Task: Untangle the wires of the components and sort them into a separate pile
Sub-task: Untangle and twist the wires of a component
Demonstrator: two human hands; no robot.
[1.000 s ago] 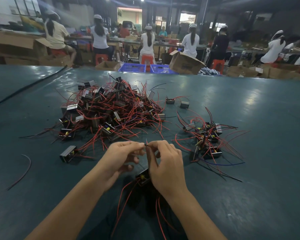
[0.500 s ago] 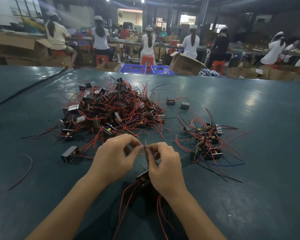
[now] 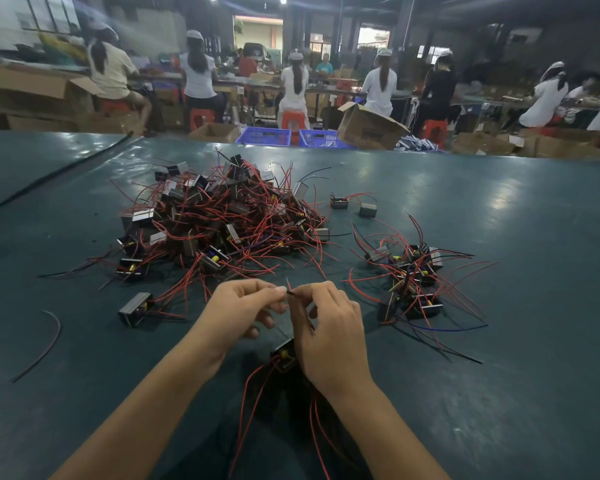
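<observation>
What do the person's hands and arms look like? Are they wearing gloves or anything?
No gloves. Both the left hand and the right hand are bare, and so are both forearms all the way down to the bottom edge of the picture. No sleeves, watch, bracelets or rings show. The fingernails that can be seen look short and plain.

Your left hand and right hand meet at fingertips, both pinched closed, forearms converging, palms down.
</observation>
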